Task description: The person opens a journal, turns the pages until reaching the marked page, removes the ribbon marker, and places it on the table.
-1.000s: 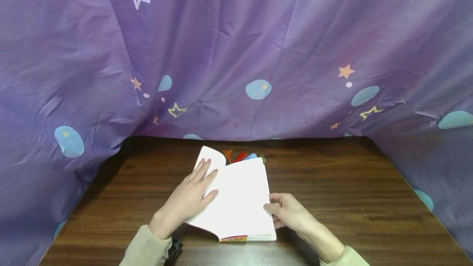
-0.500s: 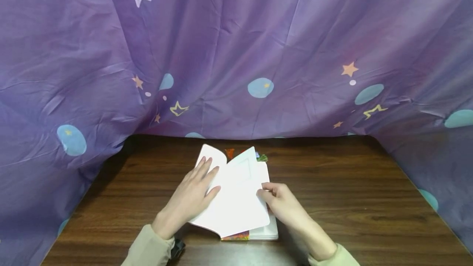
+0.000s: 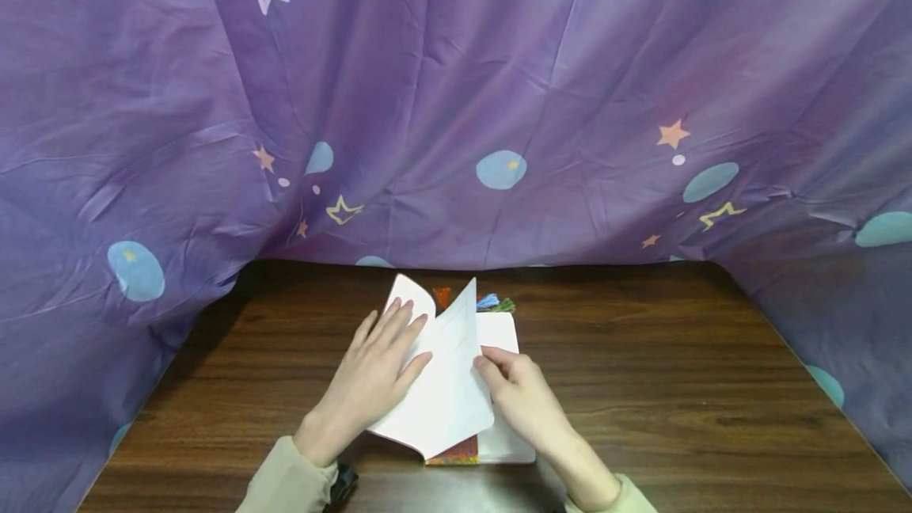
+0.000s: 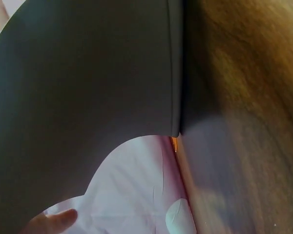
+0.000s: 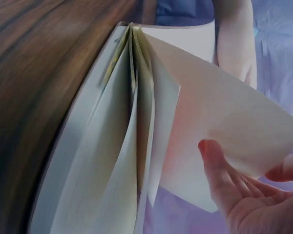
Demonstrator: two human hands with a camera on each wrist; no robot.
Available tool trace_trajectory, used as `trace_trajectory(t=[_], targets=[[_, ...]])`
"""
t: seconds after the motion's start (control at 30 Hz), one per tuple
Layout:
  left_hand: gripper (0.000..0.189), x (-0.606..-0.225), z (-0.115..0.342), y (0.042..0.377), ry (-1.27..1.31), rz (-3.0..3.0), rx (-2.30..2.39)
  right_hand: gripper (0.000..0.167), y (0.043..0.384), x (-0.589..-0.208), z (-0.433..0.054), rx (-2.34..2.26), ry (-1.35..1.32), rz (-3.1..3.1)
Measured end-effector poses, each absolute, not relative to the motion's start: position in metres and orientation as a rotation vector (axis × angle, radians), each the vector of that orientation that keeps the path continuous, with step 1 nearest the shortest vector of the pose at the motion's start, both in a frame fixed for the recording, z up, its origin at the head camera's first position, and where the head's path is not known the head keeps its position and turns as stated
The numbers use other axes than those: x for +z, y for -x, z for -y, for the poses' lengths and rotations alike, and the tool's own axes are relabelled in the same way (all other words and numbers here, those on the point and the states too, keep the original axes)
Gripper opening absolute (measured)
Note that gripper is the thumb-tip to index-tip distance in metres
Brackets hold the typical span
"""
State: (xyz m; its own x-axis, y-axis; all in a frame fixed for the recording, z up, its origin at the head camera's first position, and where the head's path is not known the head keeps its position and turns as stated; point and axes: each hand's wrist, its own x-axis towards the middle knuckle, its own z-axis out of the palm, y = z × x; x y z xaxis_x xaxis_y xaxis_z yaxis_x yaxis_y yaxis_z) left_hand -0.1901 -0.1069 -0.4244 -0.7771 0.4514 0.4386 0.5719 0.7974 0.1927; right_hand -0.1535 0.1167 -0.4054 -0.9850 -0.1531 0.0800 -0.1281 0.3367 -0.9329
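Observation:
An open notebook point(image 3: 506, 332) with white pages lies on the table in front of me. My left hand point(image 3: 370, 366) rests with spread fingers on its raised left-hand leaves. With thumb and fingers my right hand point(image 3: 523, 398) pinches the outer edge of one page point(image 3: 456, 374), which stands up at a slant over the right half. The right wrist view shows that raised page point(image 5: 210, 102) beside my right hand point(image 5: 259, 200), with several partly fanned leaves point(image 5: 100, 146) near the spine. The underside of the left-hand cover point(image 4: 88, 87) fills much of the left wrist view.
Orange, blue and green tassels point(image 3: 488, 303) stick out past the notebook's far edge. A strip with a colourful pattern point(image 3: 456, 452) shows at its near edge. The brown wooden table point(image 3: 677, 386) reaches back to a purple curtain point(image 3: 456, 101) with stars.
My right hand has lifted the page from the right-hand stack and moved left with it, so the page stands steeper. The left hand has stayed nearly in place.

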Motion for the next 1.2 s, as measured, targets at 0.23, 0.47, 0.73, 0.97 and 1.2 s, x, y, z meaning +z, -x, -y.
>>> trace_trajectory(t=[0.23, 0.47, 0.73, 0.97, 1.2], targets=[[0.054, -0.420, 0.106, 0.189, 0.835, 2.498, -0.464, 0.041, 0.152, -0.406, -0.096, -1.710, 0.414, -2.674], [0.057, -0.417, 0.109, 0.186, 0.893, 2.365, -0.484, 0.052, 0.150, -0.408, -0.076, -1.592, 0.544, -2.702], [0.056, -0.412, 0.104, 0.182, 0.975, 2.326, -0.577, 0.033, 0.147, -0.411, -0.066, -1.471, 0.700, -2.708], [0.045, -0.399, 0.101, 0.166, 0.934, 2.513, -0.492, 0.038, 0.139, -0.418, -0.061, -1.216, 0.830, -2.728], [0.045, -0.390, 0.100, 0.146, 0.815, 2.735, -0.334, 0.022, 0.135, -0.419, -0.063, -1.112, 0.997, -2.674]])
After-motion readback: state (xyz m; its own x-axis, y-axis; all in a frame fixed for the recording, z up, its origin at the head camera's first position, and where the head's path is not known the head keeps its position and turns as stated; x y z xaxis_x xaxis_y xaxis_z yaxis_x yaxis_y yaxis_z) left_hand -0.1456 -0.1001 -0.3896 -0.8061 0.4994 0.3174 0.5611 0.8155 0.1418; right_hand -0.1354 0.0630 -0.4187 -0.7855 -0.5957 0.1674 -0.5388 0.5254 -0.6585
